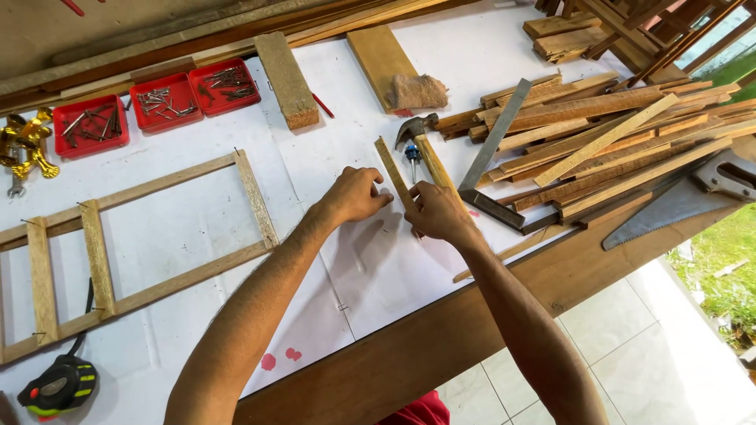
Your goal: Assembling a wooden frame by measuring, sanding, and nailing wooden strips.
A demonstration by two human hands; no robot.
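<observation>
1. Slat [391,169] of thin wood lies on the worktop [441,338], mid-scene beside the hammer [425,145].
2. Left hand [357,194] curls loosely beside it, holding nothing; right hand [435,211] pinches its near end.
3. Light, stiff, probably splintery; best held by its edges.

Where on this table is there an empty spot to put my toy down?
The widest bare white paper lies between the wooden frame and the left hand, down to the table's front edge. Inside the frame is bare too. It is crowded on the right, where wood strips, a square and a saw pile up, and around the red nail trays.
</observation>
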